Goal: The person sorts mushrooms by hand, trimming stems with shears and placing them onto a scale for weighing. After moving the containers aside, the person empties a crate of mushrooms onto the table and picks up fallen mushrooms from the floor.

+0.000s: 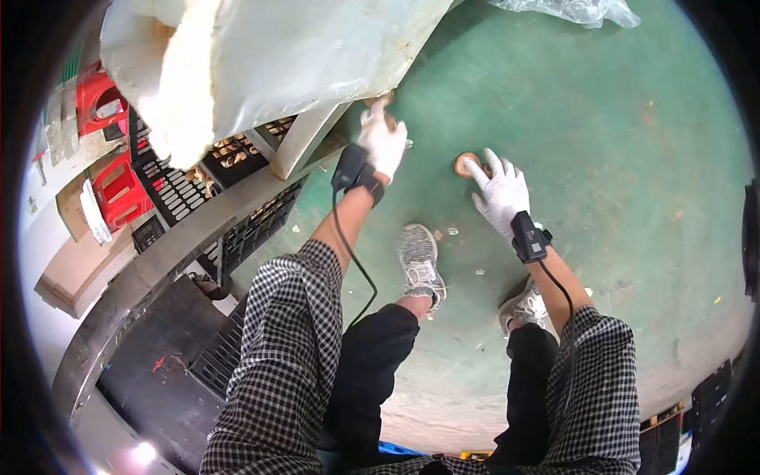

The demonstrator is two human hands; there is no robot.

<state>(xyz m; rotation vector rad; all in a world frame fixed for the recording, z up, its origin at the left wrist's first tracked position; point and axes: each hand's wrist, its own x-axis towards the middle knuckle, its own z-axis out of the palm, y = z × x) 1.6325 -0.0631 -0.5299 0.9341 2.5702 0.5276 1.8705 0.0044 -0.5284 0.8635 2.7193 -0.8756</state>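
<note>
My left hand [383, 146], in a white glove, is at the lower edge of a large pale sheet. Its fingers are closed around a brown mushroom [390, 122], which they partly cover. A bit more brown shows by the fingertips, too hidden to name. On the green floor lies a round brown mushroom [461, 164] with a paler middle. My right hand [504, 194], also white-gloved, reaches over its edge with one fingertip, the fingers spread and the thumb apart. Both wrists carry black strapped devices with cables.
The pale sheet [309, 55] hangs at upper left beside a metal frame [214, 237]. Black crates [170, 194] there hold brown-and-cream pieces, with red stools [120, 190] behind. Clear plastic [570, 9] lies at the top. Small scraps dot the floor [602, 206] around my shoes.
</note>
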